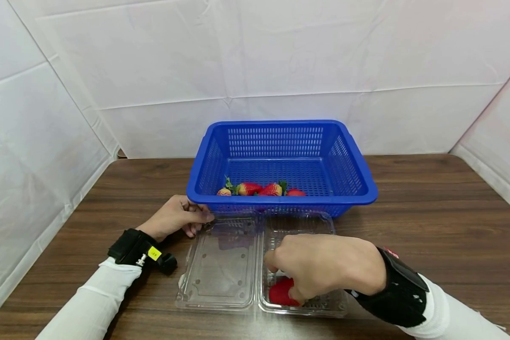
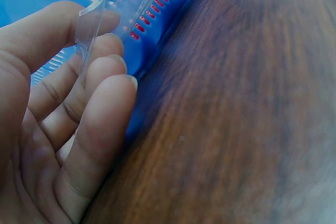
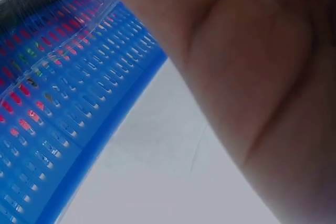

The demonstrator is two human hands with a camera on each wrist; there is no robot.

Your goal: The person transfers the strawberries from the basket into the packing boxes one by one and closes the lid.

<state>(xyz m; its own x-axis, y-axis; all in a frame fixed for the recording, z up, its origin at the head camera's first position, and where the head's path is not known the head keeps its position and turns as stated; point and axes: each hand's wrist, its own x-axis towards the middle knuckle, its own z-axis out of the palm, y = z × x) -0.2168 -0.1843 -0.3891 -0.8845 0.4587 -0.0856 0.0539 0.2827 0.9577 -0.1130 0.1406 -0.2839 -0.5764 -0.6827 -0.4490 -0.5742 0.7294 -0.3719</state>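
A clear plastic clamshell box lies opened flat on the table, its lid (image 1: 223,269) on the left and its base (image 1: 265,307) on the right. My left hand (image 1: 179,218) pinches the lid's far left corner between thumb and fingers; the left wrist view shows the thin plastic edge (image 2: 90,24) between them. Over the base, my right hand (image 1: 329,264) reaches down and grips a red strawberry (image 1: 279,292) low in the near part. The palm hides part of that half. In the right wrist view, the strawberry is out of sight behind the hand (image 3: 247,66).
Right behind the box stands a blue slotted basket (image 1: 280,200), with several strawberries (image 1: 271,190) along its near side. White cloth walls (image 1: 280,56) enclose the brown wooden table (image 1: 429,226) at the back and sides.
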